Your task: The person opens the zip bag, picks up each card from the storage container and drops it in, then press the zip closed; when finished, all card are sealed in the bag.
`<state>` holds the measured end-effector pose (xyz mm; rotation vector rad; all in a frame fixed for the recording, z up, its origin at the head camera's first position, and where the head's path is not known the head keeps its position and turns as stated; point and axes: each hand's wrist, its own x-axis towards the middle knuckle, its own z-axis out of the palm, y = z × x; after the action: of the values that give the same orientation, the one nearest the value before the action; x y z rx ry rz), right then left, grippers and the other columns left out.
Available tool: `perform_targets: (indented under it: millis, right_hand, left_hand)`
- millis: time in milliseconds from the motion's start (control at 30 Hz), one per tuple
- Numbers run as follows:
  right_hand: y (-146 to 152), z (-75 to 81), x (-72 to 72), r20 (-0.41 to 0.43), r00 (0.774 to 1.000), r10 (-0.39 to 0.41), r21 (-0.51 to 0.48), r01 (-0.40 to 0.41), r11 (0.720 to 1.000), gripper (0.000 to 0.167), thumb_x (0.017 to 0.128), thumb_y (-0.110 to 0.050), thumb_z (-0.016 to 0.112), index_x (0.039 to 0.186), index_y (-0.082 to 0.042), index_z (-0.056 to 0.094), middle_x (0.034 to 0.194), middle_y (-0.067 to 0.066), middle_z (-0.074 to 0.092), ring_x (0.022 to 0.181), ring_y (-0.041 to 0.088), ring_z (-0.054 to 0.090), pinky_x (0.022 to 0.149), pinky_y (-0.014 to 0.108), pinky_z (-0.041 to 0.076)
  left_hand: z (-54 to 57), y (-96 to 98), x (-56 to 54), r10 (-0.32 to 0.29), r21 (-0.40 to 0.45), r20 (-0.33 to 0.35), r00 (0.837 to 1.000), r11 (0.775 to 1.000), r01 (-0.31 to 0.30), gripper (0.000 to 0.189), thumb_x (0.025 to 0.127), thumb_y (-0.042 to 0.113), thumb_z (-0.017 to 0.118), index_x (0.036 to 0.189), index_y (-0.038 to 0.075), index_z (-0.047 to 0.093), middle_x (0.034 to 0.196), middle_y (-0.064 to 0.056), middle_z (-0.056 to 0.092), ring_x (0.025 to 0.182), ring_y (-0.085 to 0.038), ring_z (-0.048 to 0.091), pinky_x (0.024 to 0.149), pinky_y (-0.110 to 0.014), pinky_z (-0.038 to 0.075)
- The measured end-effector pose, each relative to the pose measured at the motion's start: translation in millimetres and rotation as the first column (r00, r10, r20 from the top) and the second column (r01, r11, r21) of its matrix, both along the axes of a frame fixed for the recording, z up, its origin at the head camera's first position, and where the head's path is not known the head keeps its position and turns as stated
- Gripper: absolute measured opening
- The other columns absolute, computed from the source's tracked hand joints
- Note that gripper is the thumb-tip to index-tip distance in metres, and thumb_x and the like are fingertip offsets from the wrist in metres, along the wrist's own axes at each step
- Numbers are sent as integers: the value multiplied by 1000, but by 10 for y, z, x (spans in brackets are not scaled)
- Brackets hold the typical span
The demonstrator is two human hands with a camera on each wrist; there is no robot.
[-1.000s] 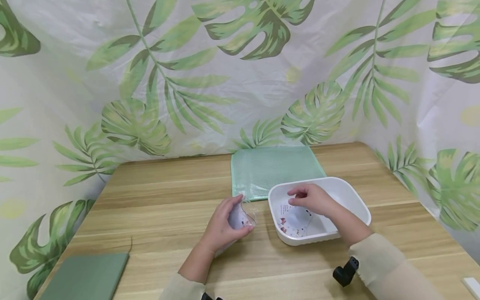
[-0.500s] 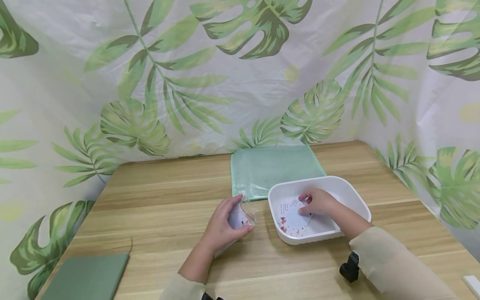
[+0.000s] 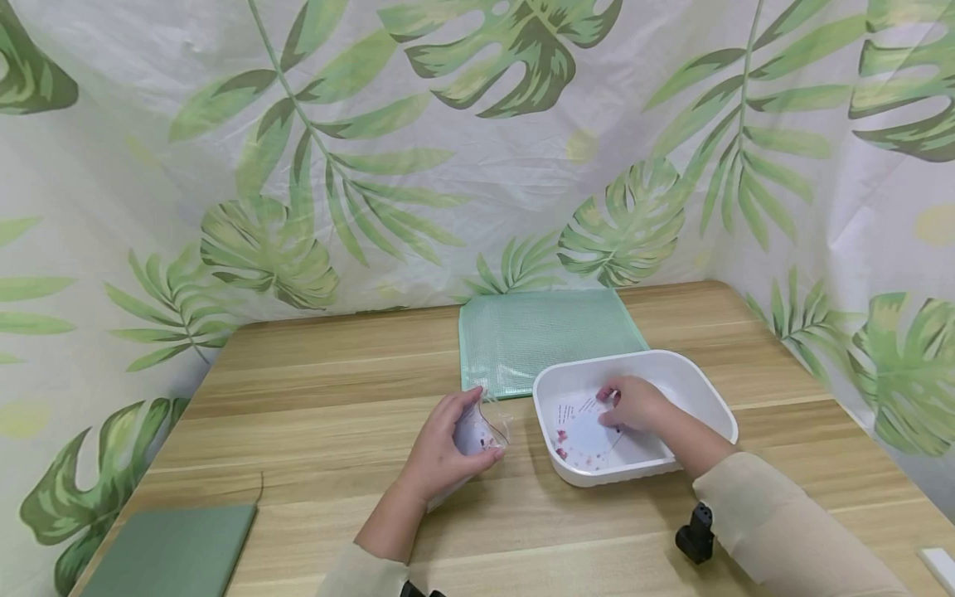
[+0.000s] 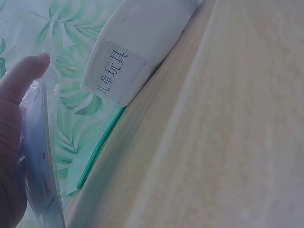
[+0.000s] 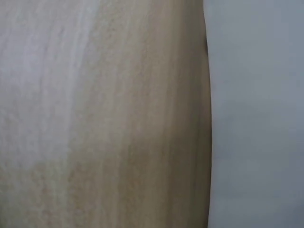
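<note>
Inside the white tub (image 3: 690, 390), the right hand (image 3: 636, 404) is at a printed card (image 3: 580, 439), its grip unclear; alongside, the left hand (image 3: 443, 448) grips a clear packet (image 3: 473, 433)

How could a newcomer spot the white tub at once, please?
At the back of the wooden table lies a flat, pale green pouch. The white tub stands by its near right corner, with the right hand inside. Unlike the pouch, it has raised walls and a label with dark characters.

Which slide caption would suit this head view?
Left fingers grip a plastic packet; right fingers curl at a printed card inside a white tub.
</note>
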<state>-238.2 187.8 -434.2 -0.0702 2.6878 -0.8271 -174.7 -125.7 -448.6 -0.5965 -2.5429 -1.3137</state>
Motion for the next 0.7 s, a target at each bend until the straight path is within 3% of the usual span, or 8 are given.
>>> perform_targets:
  millis: [100, 333, 700]
  right_hand:
    - [10, 11, 7, 17, 1000, -19, -31, 19, 999, 21, 83, -12, 75, 101, -3, 66, 88, 7, 63, 81, 18, 56, 72, 29, 44]
    - [3, 15, 16, 19, 1000, 17, 5, -17, 1000, 40, 79, -24, 81, 105, -3, 59, 94, 10, 58, 85, 21, 52, 76, 32, 41]
    - [-15, -4, 16, 29, 1000, 11, 10, -12, 1000, 36, 80, -20, 80, 106, -4, 60, 91, 8, 60, 82, 20, 53, 72, 30, 42]
  left_hand:
    - [4, 1, 0, -3, 7, 2, 1000, 1000, 3, 83, 68, 30, 87, 140, 10, 52, 129, -6, 59, 111, -19, 56, 87, -33, 51]
    - [6, -2, 3, -2, 4, 8, 1000, 1000, 2, 83, 68, 30, 87, 140, 10, 52, 131, -6, 58, 113, -20, 56, 88, -34, 51]
    - [2, -8, 3, -2, 2, 13, 1000, 1000, 2, 83, 68, 30, 87, 140, 10, 51, 133, -6, 57, 115, -20, 55, 90, -34, 50]
